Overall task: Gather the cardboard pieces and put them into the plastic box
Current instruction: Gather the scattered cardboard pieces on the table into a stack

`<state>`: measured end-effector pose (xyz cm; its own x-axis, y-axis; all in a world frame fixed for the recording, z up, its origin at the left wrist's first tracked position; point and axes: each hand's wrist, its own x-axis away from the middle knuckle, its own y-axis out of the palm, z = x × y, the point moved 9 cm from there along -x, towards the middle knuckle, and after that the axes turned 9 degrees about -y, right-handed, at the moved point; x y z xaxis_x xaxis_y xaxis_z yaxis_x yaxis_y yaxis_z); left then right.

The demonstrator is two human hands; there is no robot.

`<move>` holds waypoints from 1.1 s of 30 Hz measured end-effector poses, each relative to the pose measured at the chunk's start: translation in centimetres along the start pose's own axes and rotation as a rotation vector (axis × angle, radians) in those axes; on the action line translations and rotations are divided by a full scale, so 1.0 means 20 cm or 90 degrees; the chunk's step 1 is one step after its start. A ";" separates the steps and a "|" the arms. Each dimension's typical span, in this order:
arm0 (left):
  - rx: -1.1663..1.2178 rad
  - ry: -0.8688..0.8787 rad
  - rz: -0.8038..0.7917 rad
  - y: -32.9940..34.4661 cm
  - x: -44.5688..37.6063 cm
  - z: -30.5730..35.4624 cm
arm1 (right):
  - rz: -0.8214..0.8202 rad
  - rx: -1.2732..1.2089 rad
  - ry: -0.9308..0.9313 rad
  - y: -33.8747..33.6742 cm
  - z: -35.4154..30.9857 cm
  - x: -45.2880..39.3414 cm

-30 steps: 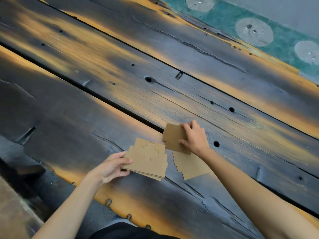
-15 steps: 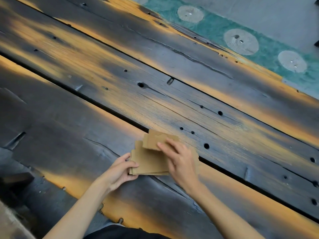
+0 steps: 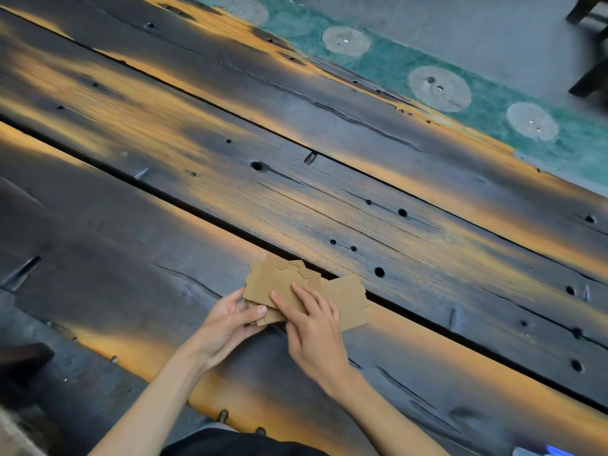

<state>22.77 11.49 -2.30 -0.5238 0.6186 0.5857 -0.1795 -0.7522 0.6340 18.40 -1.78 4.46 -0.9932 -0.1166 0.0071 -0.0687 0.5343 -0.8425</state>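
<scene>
A stack of brown cardboard pieces (image 3: pixel 276 281) with notched edges sits low over the dark wooden table (image 3: pixel 296 192), near its front. My left hand (image 3: pixel 227 324) grips the stack's near left edge, thumb on top. My right hand (image 3: pixel 312 324) rests on the stack with fingers spread flat across it. One more cardboard piece (image 3: pixel 348 301) lies on the table just right of the stack, partly under my right hand. No plastic box is in view.
The table is made of long charred planks with dark gaps and holes. Beyond its far edge runs a green strip (image 3: pixel 460 83) with pale round discs. Dark chair legs (image 3: pixel 589 44) stand at the top right.
My right hand carried a cardboard piece leftward and laid it on the stack held by my left hand. It now presses flat on the stack.
</scene>
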 end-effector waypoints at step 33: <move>0.002 -0.019 0.239 -0.28 0.02 -0.11 | 0.043 -0.214 0.550 0.14 1.20 0.08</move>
<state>21.67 15.49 -6.82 -0.5280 0.3061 0.7922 0.0228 -0.9274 0.3735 18.94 -20.46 -10.80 -0.7122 0.5156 0.4764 0.1025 0.7478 -0.6560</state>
